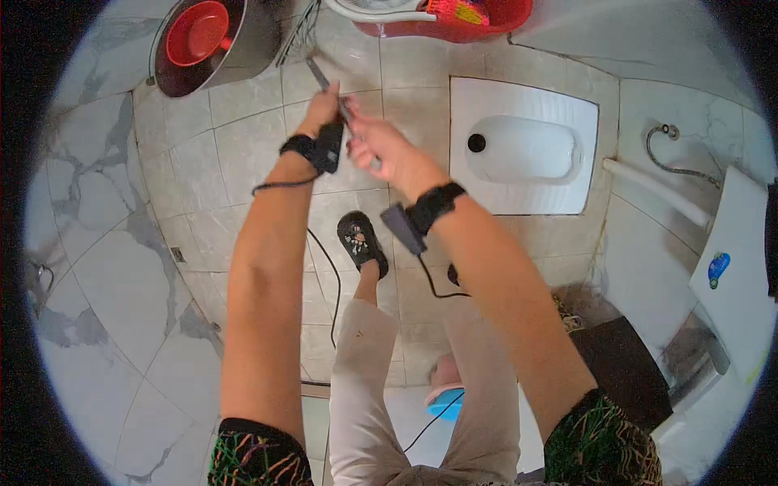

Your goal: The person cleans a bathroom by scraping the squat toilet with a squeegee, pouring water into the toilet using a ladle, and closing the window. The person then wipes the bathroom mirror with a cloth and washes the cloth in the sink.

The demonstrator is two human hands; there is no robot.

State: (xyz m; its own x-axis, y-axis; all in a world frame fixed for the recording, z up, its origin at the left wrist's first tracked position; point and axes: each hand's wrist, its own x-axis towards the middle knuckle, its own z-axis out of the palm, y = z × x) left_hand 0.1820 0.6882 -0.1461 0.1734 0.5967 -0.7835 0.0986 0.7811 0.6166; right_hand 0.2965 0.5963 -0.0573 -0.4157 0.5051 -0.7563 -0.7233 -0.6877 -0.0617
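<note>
A long, thin grey bar [318, 74] slants across the space above the tiled floor, held in both hands. My left hand [322, 111] is closed round its upper part. Lower down and to the right, my right hand [379, 146] grips the same bar, whose lower end shows just below the fingers. What the bar belongs to cannot be made out. Both wrists carry black straps with dark boxes and cables.
A white squat toilet [527, 150] is set in the floor at right. At the upper left stands a metal bucket [258, 50] holding a red scoop [197, 34]. A red basin [494, 24] is at the top. A white pipe [658, 192] runs along the right wall.
</note>
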